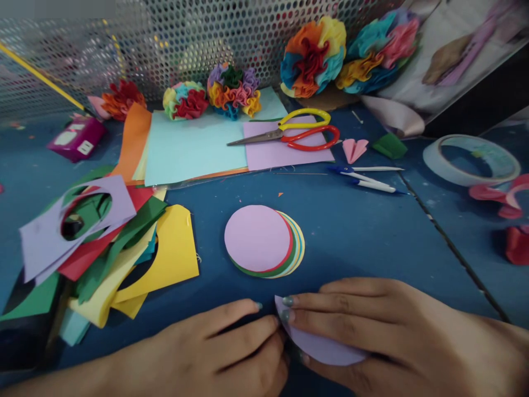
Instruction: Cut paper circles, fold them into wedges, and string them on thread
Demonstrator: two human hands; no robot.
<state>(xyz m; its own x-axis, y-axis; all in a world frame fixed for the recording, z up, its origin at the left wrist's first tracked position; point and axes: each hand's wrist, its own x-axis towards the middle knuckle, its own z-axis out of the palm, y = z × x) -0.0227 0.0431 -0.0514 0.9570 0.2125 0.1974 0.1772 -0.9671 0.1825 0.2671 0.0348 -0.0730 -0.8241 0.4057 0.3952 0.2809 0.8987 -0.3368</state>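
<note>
A lilac paper circle (326, 344), folded over into a half-round shape, lies low on the blue table between my hands. My right hand (367, 320) holds it against the table, fingers across its upper side and one fingertip at its lower edge. At its left end, my left hand (235, 347) grips with bent fingers, while its outermost finger points away. The left thumb is hidden. Just beyond my hands sits a fanned stack of paper circles (258, 237), lilac on top, with red, green, light blue and yellow edges showing.
Cut-out paper scraps (177, 248) are heaped at left. Behind are paper sheets (190, 149), scissors (285, 134), ruffled paper flowers (313, 55) and a purple box (77, 137). Further right lie pens (367, 177), a pink folded piece (354, 149) and a tape roll (471, 160).
</note>
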